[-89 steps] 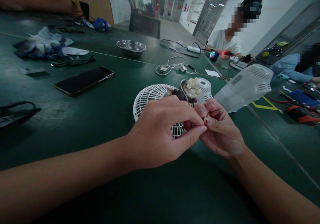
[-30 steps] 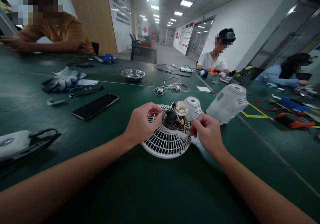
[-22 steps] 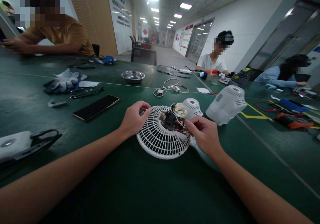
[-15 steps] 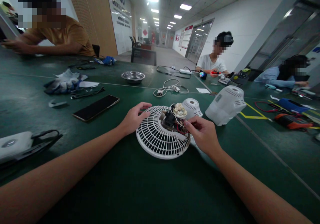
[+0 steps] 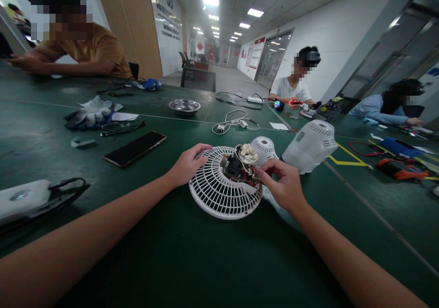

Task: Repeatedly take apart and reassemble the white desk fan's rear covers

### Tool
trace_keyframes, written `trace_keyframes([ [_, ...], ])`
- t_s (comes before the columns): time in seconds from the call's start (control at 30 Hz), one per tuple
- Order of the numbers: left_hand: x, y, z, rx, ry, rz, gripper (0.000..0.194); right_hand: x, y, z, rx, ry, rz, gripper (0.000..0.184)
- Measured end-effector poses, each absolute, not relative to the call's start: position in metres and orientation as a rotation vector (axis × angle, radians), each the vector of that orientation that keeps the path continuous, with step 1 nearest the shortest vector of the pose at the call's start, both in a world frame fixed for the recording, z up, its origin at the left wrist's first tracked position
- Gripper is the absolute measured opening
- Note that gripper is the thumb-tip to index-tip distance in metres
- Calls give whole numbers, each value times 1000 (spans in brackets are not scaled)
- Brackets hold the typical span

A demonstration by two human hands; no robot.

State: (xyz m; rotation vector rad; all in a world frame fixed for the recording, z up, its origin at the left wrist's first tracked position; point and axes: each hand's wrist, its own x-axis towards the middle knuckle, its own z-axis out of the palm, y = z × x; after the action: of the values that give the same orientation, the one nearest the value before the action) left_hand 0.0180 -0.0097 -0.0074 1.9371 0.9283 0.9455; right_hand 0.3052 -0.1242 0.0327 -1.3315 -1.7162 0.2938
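Observation:
A round white fan grille (image 5: 219, 202) lies on the green table with a black motor (image 5: 235, 167) exposed at its middle. On the motor sits a cream-coloured plastic part (image 5: 247, 153), with thin wires around it. My left hand (image 5: 188, 164) grips the grille's left rim, thumb on top and fingers over the far edge. At the motor's right side, my right hand (image 5: 283, 180) has thumb and forefinger pinched at a thin red wire (image 5: 246, 178); the fingertips partly hide it. Behind the grille stands a small white vented cover (image 5: 263, 147).
A larger white housing (image 5: 310, 145) stands right of the grille. Around lie a phone (image 5: 135, 148), a metal bowl (image 5: 184, 107), gloves (image 5: 92, 113), a white cable (image 5: 236, 124) and an orange-black meter (image 5: 399, 168). Several people sit around the table.
The right fingers have shifted slightly at the motor's side, their pinch still by the wires. The left hand keeps its place on the rim. The whole view has moved a little.

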Motion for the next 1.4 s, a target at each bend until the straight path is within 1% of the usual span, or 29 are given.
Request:
trace_keyframes([
  [0.17, 18, -9, -8, 1941, 926, 956, 39, 305, -123, 36, -1366, -1816, 193, 17],
  [0.37, 19, -10, -9, 1943, 934, 964, 41, 304, -119, 30, -1493, -1705, 347, 26],
  [0.57, 19, -11, -7, 1961, 943, 962, 40, 302, -118, 27, -1469, -1648, 367, 29],
  [0.77, 19, -11, -6, 1963, 948, 962, 39, 301, -118, 26, -1416, -1636, 432, 24],
  [0.97, 19, -11, -7, 1957, 937, 961, 40, 300, -117, 25, -1492, -1578, 356, 27],
  [1.4, 20, -13, -4, 1953, 952, 958, 39, 304, -117, 26, -1375, -1744, 314, 19],
])
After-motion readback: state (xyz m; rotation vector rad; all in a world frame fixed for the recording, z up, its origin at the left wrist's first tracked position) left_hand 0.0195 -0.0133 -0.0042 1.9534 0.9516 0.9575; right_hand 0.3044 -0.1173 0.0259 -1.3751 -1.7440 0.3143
